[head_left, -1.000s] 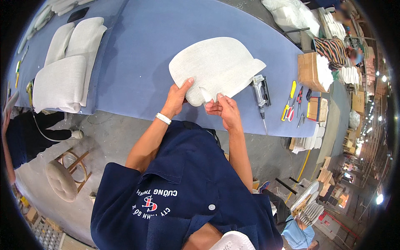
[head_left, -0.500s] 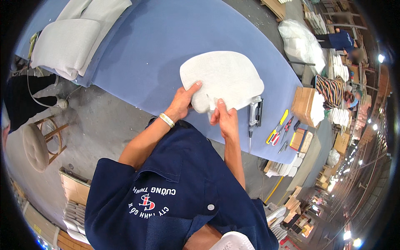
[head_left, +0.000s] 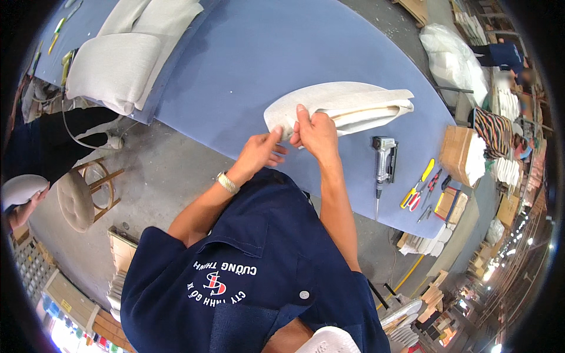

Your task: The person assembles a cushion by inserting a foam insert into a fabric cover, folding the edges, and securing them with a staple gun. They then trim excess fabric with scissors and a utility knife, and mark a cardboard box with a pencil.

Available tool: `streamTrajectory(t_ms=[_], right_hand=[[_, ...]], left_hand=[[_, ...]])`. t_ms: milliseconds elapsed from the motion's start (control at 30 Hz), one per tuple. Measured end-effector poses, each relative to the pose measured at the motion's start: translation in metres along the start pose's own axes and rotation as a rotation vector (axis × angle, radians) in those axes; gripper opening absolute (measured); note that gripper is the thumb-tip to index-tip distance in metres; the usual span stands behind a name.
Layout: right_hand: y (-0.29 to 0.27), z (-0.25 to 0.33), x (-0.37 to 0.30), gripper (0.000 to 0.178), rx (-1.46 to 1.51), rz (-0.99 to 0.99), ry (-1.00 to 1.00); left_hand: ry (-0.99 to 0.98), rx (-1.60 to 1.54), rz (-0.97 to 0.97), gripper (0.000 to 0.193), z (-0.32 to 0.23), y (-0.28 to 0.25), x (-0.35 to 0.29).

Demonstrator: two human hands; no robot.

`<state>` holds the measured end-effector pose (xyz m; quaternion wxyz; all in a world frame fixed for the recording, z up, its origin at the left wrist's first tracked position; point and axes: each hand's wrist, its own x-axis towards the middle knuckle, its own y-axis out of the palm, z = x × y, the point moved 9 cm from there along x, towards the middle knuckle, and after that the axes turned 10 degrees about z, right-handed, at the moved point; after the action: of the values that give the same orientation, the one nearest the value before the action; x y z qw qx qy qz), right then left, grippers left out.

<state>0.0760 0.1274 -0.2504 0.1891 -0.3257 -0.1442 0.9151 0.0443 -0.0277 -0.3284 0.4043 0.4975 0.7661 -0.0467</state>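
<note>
A light grey fabric-covered chair pad is tilted up over the blue table, its hollow underside and folded-in fabric edge facing me. My right hand is closed on its near edge, thumb on top. At the pad's left corner, my left hand has its thumb by the fabric and its fingers apart below. Whether that thumb presses on the cloth I cannot tell. A silver and black air stapler lies on the table to the right of my right hand.
On the blue table, a yellow-handled tool, red-handled tools and a small box lie right of the stapler. Grey padded pieces are stacked at the left. A cardboard box stands by the right edge. Another person holds a pad at far left, near a stool.
The pad has turned from lying face up to tilted, showing its underside. My right hand has moved up along its edge; my left hand has loosened from its top. The view has shifted left.
</note>
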Motion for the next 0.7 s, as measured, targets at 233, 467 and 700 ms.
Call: streamTrajectory(t_ms=[233, 467, 700], right_hand=[[-0.003, -0.004, 0.008, 0.064, 0.299, 0.053, -0.034], [-0.040, 0.026, 0.010, 0.059, 0.154, -0.039, -0.101], [-0.054, 0.040, 0.027, 0.060, -0.125, 0.085, -0.059]], left_hand=[[0.767, 0.848, -0.488, 0.049, -0.076, 0.001, -0.043], [0.768, 0.789, -0.508, 0.053, -0.104, 0.020, -0.026], [0.647, 0.715, -0.460, 0.049, -0.105, 0.035, -0.020]])
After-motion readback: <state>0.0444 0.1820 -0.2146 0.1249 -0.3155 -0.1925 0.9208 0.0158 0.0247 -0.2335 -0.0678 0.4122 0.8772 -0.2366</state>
